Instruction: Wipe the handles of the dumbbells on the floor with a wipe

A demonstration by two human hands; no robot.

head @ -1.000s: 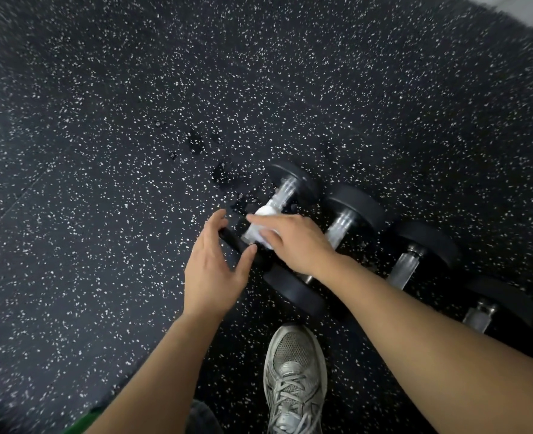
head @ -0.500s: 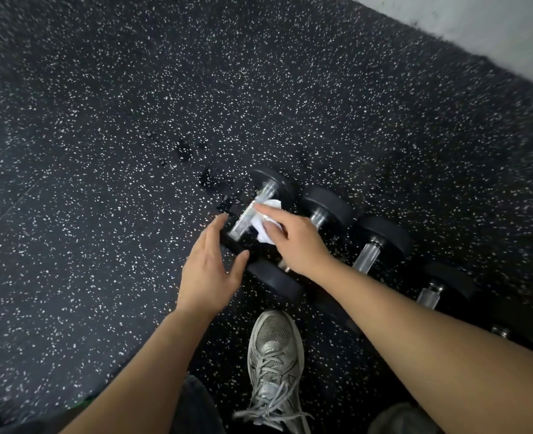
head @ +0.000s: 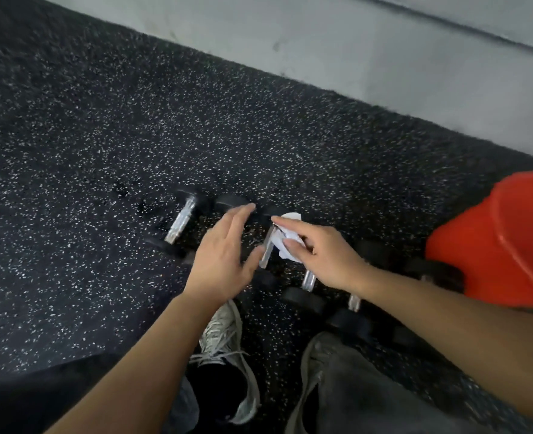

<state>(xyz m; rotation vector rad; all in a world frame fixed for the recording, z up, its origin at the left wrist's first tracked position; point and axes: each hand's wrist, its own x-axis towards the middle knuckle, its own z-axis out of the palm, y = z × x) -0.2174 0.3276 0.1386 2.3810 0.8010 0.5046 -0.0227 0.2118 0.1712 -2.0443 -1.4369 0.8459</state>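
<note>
Head view: the right hand (head: 318,252) pinches a crumpled white wipe (head: 285,242) between thumb and fingers, and the wipe lies against the metal handle of the third dumbbell (head: 267,248), counted from the far-left one in the row. The left hand (head: 224,255) is just beside that handle on its left, fingers straight and spread, gripping nothing; it seems to hover over the second dumbbell (head: 230,200), though the blur makes it hard to say whether it touches. The leftmost dumbbell (head: 180,223) lies clear of both hands, its shiny handle fully in sight between black ends. To the right of the wiped handle, more dumbbells (head: 309,281) run in the same row, partly hidden under the right forearm. All lie on the black speckled floor (head: 71,183). Nearer the person than the wiped handle are a grey laced shoe (head: 224,333) and a dark trouser leg (head: 353,386). Well to the right of the row stands an orange bucket (head: 503,242), and beyond the dumbbells the speckled floor ends at a grey strip (head: 353,57).
</note>
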